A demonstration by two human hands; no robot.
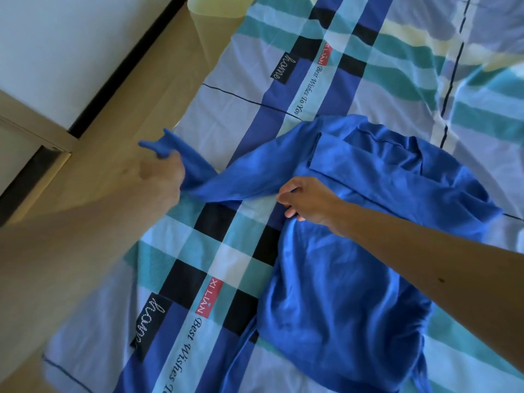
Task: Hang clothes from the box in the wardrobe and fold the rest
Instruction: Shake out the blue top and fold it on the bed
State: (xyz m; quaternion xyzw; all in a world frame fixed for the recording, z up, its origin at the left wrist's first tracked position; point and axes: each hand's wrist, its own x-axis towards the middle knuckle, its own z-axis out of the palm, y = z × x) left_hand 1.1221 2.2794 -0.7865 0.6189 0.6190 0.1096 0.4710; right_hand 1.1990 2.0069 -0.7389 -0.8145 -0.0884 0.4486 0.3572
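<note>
A bright blue long-sleeved garment [348,251] lies rumpled on the bed, collar end toward the far side. One sleeve stretches out to the left across the sheet. My left hand [163,173], blurred by motion, grips the cuff end of that sleeve near the bed's left edge. My right hand [307,201] pinches the same sleeve near the shoulder, fingers curled round the fabric. The garment's lower part trails toward the near edge of the frame.
The bed sheet [255,114] has blue, teal, black and white stripes with printed words. A pale yellow container [218,5] stands at the bed's far left corner. Tan floor [93,199] runs along the left, with a white wardrobe panel [56,52] beyond it.
</note>
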